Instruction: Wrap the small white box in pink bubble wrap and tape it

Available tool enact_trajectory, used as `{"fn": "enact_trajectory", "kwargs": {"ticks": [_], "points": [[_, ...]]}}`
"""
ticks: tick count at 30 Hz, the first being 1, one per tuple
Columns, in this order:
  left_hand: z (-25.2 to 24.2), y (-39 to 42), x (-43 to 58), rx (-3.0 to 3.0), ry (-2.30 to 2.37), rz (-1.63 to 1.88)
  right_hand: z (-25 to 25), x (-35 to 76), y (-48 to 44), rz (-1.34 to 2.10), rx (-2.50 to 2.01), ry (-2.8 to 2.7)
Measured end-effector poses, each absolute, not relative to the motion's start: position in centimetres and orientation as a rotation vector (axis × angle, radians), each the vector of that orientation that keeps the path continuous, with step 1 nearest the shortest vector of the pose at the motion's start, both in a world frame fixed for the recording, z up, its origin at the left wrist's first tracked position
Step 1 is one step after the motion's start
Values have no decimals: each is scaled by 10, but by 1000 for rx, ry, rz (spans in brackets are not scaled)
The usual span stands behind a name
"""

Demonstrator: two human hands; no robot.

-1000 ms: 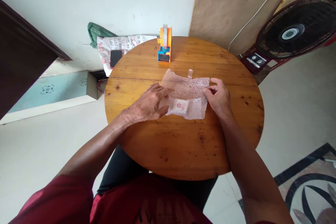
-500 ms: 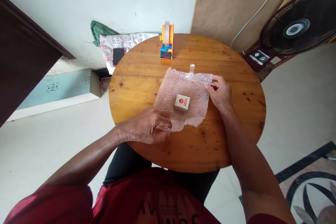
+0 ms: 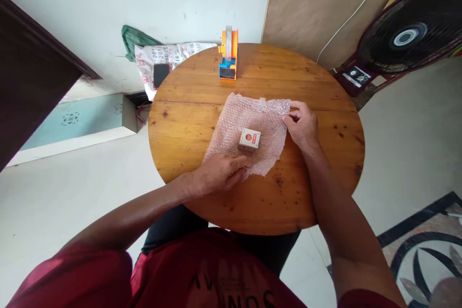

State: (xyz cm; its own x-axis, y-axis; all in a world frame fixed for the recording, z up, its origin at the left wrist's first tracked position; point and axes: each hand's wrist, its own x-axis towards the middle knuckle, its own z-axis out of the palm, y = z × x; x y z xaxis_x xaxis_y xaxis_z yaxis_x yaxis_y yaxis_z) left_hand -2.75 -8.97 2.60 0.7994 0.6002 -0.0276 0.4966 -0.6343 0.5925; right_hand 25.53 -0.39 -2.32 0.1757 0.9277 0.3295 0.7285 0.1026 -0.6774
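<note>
A sheet of bubble wrap [image 3: 252, 120] lies spread on the round wooden table [image 3: 195, 120]. A small white box with a red mark [image 3: 250, 139] sits on the middle of the sheet. My left hand [image 3: 222, 173] pinches the sheet's near edge, fingers closed on it. My right hand [image 3: 302, 125] grips the sheet's far right corner with its fingers closed. A strip of tape [image 3: 262, 100] sticks out at the sheet's far edge.
An orange and blue tape dispenser [image 3: 228, 60] stands at the table's far side. A printed bag [image 3: 162, 60] with a dark phone on it lies on the floor beyond. A black fan [image 3: 407, 33] stands at the right.
The folded bubble wrap was opened toward me, which uncovered the small box. My left hand drew the near edge back and now holds it closer to the box. My right hand stayed at its corner.
</note>
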Motion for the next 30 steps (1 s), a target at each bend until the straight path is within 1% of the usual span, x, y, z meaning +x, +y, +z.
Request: {"fn": "enact_trajectory", "kwargs": {"ticks": [4, 8, 12, 18, 30], "points": [[21, -95, -13, 2580, 940, 46, -20, 254, -5, 265, -1760, -1600], [19, -98, -2, 2733, 914, -77, -17, 254, -6, 195, -1848, -1626], [18, -100, 2, 2881, 853, 82, -18, 255, -5, 159, -1875, -1671], [15, -102, 12, 2951, 602, 269, -18, 255, -6, 140, -1867, -1676], [1, -94, 32, 2982, 516, 170, -20, 256, -5, 136, -1834, -1689]]}}
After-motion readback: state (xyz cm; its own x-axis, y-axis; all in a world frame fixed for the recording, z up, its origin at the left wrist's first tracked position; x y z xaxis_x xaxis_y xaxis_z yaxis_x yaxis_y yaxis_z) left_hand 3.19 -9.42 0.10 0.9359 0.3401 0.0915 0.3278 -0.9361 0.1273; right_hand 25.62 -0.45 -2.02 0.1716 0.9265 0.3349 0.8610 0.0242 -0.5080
